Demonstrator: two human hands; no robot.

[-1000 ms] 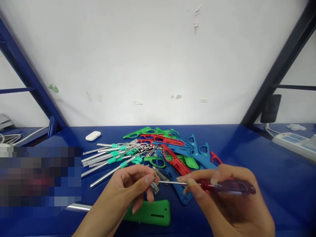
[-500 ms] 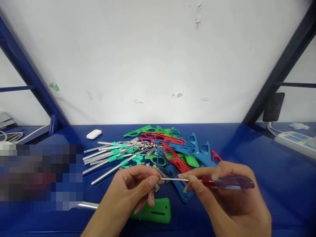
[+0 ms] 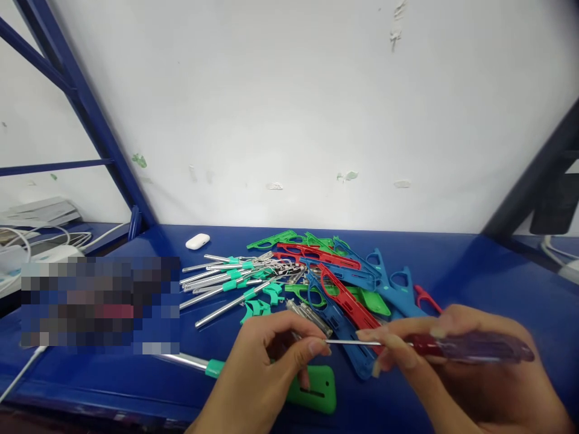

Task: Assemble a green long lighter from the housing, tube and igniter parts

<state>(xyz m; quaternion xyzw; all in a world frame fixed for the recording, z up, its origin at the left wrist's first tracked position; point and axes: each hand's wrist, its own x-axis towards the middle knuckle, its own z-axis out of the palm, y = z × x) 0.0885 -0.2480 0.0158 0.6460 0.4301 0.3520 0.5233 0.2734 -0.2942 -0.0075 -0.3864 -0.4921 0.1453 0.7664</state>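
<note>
My right hand grips a screwdriver with a clear red-purple handle, its thin metal shaft pointing left. My left hand is pinched closed at the shaft's tip, around something too small to make out. Under my left hand lies a green plastic piece with a metal tube sticking out to the left. Just beyond my hands is a heap of green, red and blue plastic handle shells and a bunch of metal tubes with teal collars.
The blue workbench meets a white wall. A white earbud case lies at the back left. Blue frame posts rise at the left, dark ones at the right. Cables and a white box sit far left.
The view has swung left and dipped, so everything sits further right in the frame. My hands keep the same pinch and grip; the metal tube with the green piece shows more.
</note>
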